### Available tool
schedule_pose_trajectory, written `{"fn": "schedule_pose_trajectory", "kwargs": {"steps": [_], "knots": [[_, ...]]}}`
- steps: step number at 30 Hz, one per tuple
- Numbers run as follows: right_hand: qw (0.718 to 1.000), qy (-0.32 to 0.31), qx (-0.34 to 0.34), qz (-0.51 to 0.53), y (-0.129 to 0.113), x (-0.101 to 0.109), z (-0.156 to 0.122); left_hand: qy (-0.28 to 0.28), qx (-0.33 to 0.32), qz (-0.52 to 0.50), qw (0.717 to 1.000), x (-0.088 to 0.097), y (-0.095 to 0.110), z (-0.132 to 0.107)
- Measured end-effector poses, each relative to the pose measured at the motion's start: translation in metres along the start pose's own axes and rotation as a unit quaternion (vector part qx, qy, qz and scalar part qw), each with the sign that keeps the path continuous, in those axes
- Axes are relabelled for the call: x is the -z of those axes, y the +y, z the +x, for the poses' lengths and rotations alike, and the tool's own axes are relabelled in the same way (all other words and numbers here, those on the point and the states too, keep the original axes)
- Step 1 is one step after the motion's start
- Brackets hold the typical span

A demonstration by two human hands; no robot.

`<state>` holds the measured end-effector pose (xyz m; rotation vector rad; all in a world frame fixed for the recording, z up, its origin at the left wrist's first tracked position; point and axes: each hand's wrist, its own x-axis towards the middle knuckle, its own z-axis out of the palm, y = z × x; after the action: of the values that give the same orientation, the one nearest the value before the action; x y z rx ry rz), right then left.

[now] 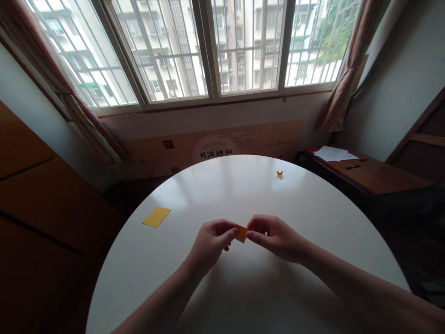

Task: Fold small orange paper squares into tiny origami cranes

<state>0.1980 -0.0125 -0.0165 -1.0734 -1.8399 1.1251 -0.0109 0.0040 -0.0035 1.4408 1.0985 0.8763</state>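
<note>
A small, flat orange paper piece (242, 234), tilted, between the left hand (212, 240) and right hand (274, 235).

Held paper (241, 234) before crane (280, 175) — sheets (156, 217) left

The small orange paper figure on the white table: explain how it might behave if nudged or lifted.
The paper figure is probably very light, being small and seemingly folded from thin sheet. It would likely slide easily on the table, whose top looks glossy. Its thin raised points could bend if pinched.
</note>
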Motion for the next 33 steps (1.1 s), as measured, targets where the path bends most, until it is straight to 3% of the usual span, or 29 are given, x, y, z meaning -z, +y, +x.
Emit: {"fn": "schedule_pose_trajectory", "kwargs": {"steps": [7,16,24,30,33], "knots": [[1.0,-0.003,-0.005,-0.01,-0.0013,-0.0054,0.0004,-0.021,-0.01,-0.018,1.0,-0.0012,-0.0004,-0.002],[1.0,-0.009,-0.028,-0.01,-0.0027,-0.0059,-0.0004,-0.022,-0.023,0.045,0.998,-0.0012,-0.0009,-0.003],[0.998,0.0,-0.034,0.043,0.0009,-0.0066,0.001,-0.023,-0.027,0.038,0.999,0.0002,-0.0023,-0.0021],[0.992,0.006,-0.054,0.116,0.002,-0.0043,0.0018,-0.067,-0.025,0.062,0.996,-0.0009,-0.0034,-0.0025],[0.99,0.006,-0.055,0.128,0.0037,-0.0047,0.0024,-0.051,-0.041,0.055,0.996,-0.0025,-0.004,-0.0038]]}}
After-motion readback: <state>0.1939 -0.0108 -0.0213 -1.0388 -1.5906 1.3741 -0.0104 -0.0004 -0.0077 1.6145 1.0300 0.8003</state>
